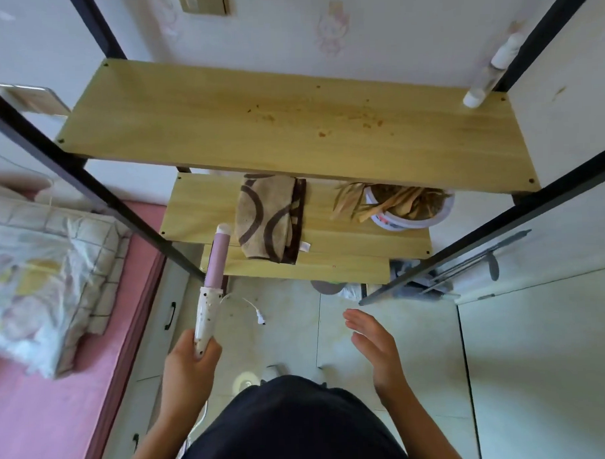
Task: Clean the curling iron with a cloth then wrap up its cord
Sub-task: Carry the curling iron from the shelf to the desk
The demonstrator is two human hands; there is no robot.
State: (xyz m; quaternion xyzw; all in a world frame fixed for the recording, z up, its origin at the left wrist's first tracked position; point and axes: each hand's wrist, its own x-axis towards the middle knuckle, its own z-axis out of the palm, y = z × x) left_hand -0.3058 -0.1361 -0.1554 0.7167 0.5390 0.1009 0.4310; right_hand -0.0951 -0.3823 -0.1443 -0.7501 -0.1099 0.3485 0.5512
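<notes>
Left hand (190, 357) grasps the speckled curling iron (212, 287) by its handle, barrel tip over the lower shelf's (346, 241) front-left corner. Right hand (373, 343) released, empty. My plan: fetch the cloth (266, 220) at the shelf's front edge, then wipe along the barrel.

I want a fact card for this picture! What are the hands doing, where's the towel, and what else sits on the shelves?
left hand: grips the curling iron by the bottom of its white, brown-speckled handle; pink barrel points toward the shelves
right hand: open, holds nothing
towel: brown, patterned, folded on the lower shelf, untouched
also on lower shelf: white pot of dried leaves
upper shelf: pale bottle at the right end; brown crumbs
</notes>
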